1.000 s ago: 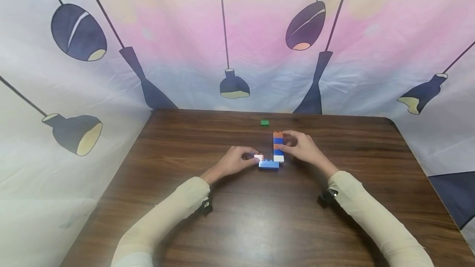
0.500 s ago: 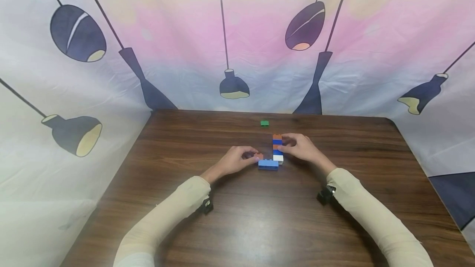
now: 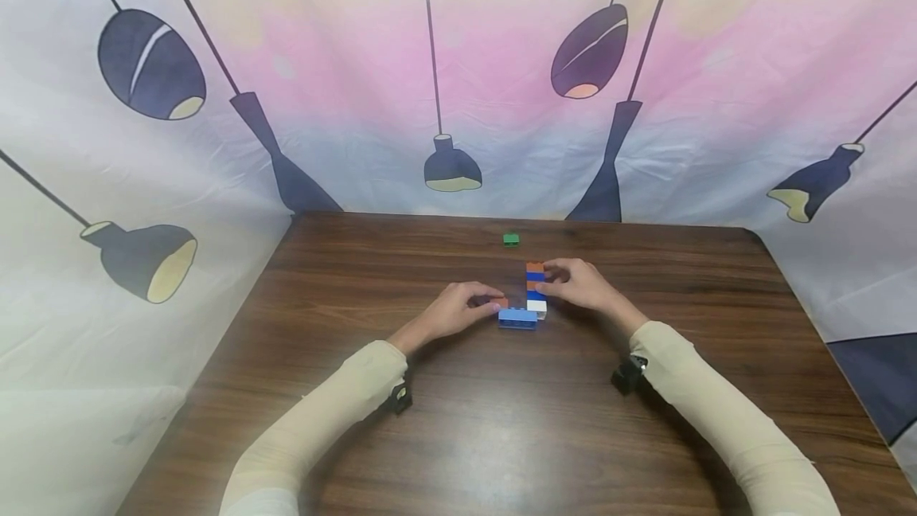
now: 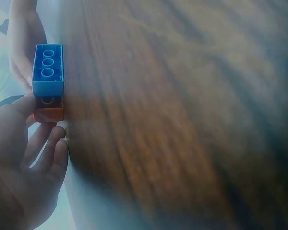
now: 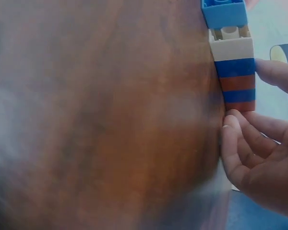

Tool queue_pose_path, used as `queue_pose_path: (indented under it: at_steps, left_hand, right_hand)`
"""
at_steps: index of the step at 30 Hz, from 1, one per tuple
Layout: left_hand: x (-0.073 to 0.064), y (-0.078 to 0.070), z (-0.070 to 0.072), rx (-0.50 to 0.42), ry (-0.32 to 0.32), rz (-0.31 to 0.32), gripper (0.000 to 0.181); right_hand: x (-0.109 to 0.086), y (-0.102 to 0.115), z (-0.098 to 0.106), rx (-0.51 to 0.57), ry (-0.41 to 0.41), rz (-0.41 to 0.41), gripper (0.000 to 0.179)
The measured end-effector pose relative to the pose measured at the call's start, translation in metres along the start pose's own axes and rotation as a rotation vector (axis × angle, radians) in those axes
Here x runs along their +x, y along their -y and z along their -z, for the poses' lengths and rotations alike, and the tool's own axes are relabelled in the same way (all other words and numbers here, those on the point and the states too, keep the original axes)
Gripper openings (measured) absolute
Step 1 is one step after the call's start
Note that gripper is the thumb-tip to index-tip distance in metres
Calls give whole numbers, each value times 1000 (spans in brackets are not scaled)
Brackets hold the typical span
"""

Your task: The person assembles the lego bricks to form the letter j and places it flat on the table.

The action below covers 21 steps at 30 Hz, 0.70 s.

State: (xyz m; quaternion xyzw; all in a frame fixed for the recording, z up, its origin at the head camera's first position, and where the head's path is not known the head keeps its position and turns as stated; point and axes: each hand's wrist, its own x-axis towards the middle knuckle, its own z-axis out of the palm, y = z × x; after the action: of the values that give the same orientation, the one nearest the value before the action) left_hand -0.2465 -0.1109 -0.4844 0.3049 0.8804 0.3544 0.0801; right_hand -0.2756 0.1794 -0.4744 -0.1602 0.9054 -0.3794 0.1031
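Note:
A light blue long brick has its hollow underside turned toward the head camera. On its right end sits a white brick, and a column of alternating blue and orange bricks continues from it. My left hand pinches an orange brick at the light blue brick's left end, thumb in front and fingers behind. My right hand holds the column from the right, thumb near its middle and fingertips at its far end. Both wrist views show the joined bricks close to the wooden surface.
A small green brick lies beyond the column, near the back of the brown wooden table. Behind the table hangs a cloth printed with lamps.
The joined bricks have tipped slightly, so the light blue brick's hollow underside has come into view and the column's far end has dropped. Both hands keep their holds, the right shifting slightly.

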Motion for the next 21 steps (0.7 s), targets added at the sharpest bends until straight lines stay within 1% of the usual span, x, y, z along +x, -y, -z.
queue_pose_path:
  at_steps: [4, 9, 13, 16, 21]
  left_hand:
    - [0, 1, 0, -2, 2, -4, 35]
    - [1, 2, 0, -16, 16, -5, 37]
    - [1, 2, -1, -21, 18, 1, 38]
    - [1, 2, -1, -27, 15, 9, 39]
    - [0, 2, 0, -36, 13, 25, 40]
  right_hand:
    - [7, 5, 8, -61, 4, 19, 59]
    - [23, 8, 21, -143, -34, 53, 49]
    - [39, 8, 28, -186, -67, 112, 43]
    - [50, 9, 29, -198, -80, 137, 40]
    - [65, 11, 22, -191, -105, 160, 39]
